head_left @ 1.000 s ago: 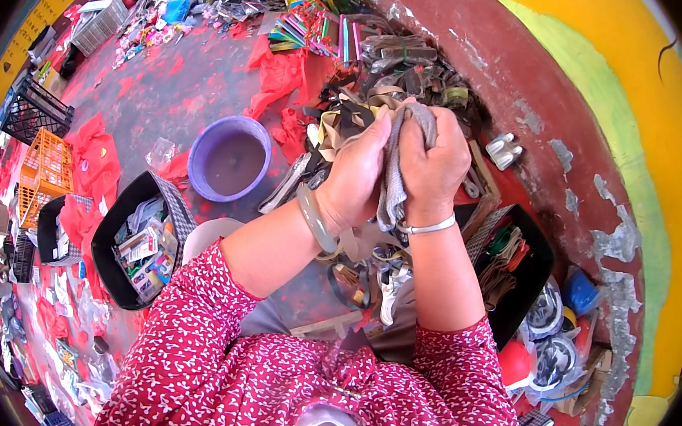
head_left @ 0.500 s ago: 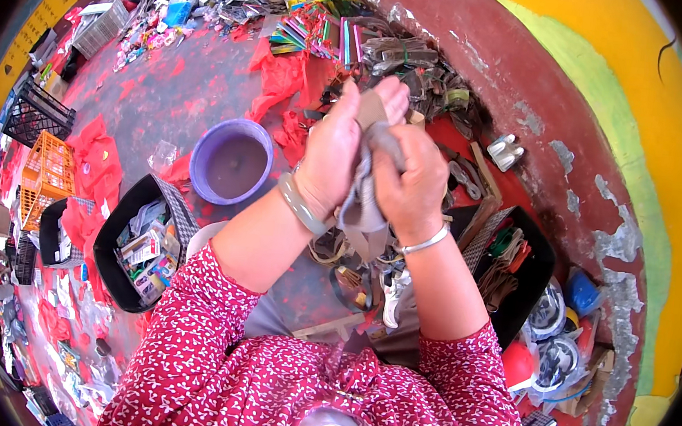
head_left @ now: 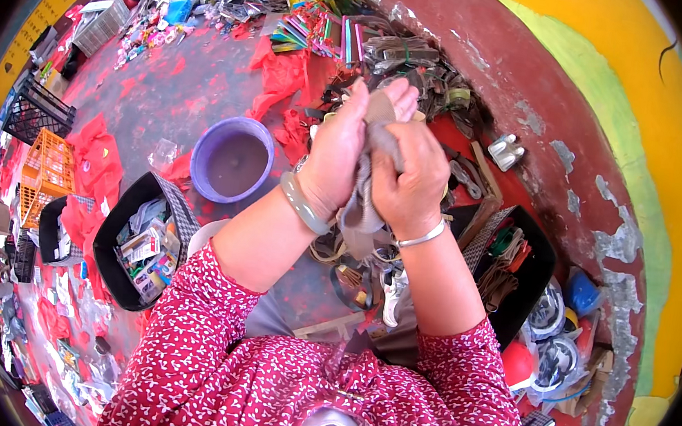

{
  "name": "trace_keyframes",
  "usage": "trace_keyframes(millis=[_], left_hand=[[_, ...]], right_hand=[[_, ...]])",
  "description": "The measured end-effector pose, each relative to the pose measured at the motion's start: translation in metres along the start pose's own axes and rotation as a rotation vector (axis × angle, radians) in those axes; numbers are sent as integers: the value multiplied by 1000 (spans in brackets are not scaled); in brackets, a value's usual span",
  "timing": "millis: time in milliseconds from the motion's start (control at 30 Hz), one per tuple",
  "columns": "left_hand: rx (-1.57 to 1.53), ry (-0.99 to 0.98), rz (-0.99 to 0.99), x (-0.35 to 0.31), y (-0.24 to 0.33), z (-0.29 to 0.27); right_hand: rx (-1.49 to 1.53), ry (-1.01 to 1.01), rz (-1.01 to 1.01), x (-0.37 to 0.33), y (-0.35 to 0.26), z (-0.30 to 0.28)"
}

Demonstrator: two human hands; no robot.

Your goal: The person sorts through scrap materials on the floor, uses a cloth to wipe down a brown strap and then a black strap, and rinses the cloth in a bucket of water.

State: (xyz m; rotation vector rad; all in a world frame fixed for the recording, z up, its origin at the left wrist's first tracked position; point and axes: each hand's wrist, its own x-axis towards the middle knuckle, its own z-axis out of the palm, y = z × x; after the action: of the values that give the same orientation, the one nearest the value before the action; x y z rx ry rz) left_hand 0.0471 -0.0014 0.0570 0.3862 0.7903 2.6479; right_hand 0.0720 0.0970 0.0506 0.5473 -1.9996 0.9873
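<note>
In the middle of the view my left hand (head_left: 332,163) is turned palm up, its fingers reaching away from me. Across its palm lies a flat brown piece (head_left: 381,107), possibly a strap, kept there by the thumb side; its full length is hidden. My right hand (head_left: 416,179) is closed on a crumpled grey cloth (head_left: 365,191) and presses it onto the brown piece. The cloth's loose end hangs down between my wrists. Under my hands on the floor lie white-handled scissors (head_left: 392,296) and several looped bands.
A purple bucket (head_left: 197,158) of murky water stands left of my hands. Black bins flank me, the left bin (head_left: 114,244) with small packages, the right bin (head_left: 539,269) with tools and straps. Bundled straps (head_left: 401,53) lie along the wall ahead. An orange crate (head_left: 50,164) stands farther left.
The cloth in my right hand has slid slightly along the brown piece toward the left fingertips and covers more of it. My arms stay nearly in place.
</note>
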Motion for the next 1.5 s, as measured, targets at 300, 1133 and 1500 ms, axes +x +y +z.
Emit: trace_keyframes(millis=[300, 1133, 1500], left_hand=[[-16, 35, -16, 0, 5, 2], [-375, -76, -149, 0, 4, 0], [-406, 2, -190, -2, -9, 2]], right_hand=[[44, -124, -10, -3, -1, -5], [1031, 681, 871, 18, 97, -88], [-203, 171, 155, 28, 8, -33]])
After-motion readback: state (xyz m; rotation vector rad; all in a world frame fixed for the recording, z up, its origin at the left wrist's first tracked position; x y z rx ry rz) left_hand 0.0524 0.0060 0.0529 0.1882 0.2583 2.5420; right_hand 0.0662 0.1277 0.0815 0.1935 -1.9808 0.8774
